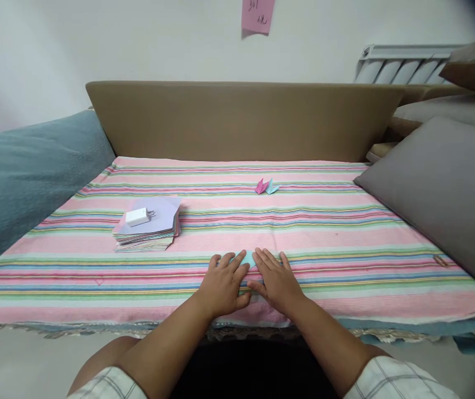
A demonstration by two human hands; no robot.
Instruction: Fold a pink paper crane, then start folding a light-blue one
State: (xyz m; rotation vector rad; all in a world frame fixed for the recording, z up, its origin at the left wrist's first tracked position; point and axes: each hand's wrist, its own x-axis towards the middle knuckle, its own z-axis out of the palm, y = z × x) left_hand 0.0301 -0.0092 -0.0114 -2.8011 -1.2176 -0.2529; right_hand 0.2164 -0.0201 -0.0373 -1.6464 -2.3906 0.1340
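A light blue piece of paper (248, 258) lies on the striped cloth near its front edge, mostly hidden under both hands. My left hand (225, 281) rests flat on its left part with the fingers spread. From the other side, my right hand (277, 278) presses down on the paper, palm down and fingers stretched out. Farther back sit two small folded paper shapes, a magenta one (261, 186) and a light blue one (272, 187), side by side.
On the left, a stack of coloured paper sheets (148, 239) carries a white charger plug (138, 216). The striped cloth (329, 233) covers the seat. A brown backrest (241, 122) stands behind, a grey cushion (440, 188) at right, and a blue-green armrest (34, 172) at left.
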